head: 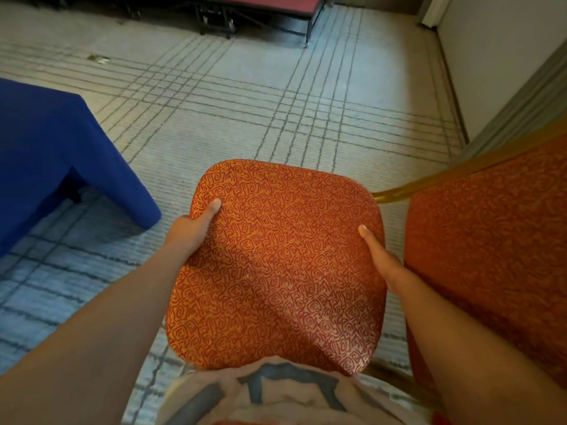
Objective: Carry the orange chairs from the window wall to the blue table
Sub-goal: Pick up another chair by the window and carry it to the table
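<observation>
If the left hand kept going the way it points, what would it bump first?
The left hand would probably just slide along the orange chair cushion it grips; beyond that only carpet shows.

Of the orange chair (276, 265) only one upholstered pad shows; legs and frame concealed beneath it. On the left hand (190, 231) and right hand (386, 265), fingers hidden under the pad's side edges, thumbs alone visible. The second chair (491, 240) is cut by the right edge, the blue table (46, 154) by the left, the dark platform (260, 7) by the top. The scrap (98, 58) on the carpet is too small to identify
</observation>
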`<state>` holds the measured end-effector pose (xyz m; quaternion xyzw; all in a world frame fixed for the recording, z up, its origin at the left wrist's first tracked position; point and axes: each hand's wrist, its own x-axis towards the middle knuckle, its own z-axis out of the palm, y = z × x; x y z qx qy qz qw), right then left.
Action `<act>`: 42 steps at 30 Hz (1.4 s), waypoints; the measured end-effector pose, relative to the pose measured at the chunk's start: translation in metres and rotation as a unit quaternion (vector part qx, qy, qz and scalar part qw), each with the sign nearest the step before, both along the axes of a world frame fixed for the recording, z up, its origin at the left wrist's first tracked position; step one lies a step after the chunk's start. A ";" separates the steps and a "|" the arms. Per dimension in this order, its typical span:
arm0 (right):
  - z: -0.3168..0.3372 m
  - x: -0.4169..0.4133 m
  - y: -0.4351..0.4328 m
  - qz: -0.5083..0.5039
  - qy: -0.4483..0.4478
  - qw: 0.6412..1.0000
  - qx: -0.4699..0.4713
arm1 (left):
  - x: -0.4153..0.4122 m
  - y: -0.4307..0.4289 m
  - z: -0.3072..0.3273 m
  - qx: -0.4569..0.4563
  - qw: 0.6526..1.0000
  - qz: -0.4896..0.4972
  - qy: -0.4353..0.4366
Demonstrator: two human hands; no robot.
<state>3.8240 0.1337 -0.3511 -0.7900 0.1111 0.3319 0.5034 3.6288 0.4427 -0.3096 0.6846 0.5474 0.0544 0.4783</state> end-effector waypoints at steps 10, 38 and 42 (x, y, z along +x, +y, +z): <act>0.060 0.185 0.185 0.039 -0.033 0.999 0.015 | 0.178 0.174 0.033 0.016 0.998 0.037 -0.041; -0.013 0.597 0.736 0.287 0.012 0.956 -0.062 | 0.458 0.597 -0.013 -0.024 0.965 0.258 -0.028; 0.006 0.606 0.848 0.296 -0.004 0.954 -0.042 | 0.471 0.693 -0.004 -0.009 0.960 0.278 -0.035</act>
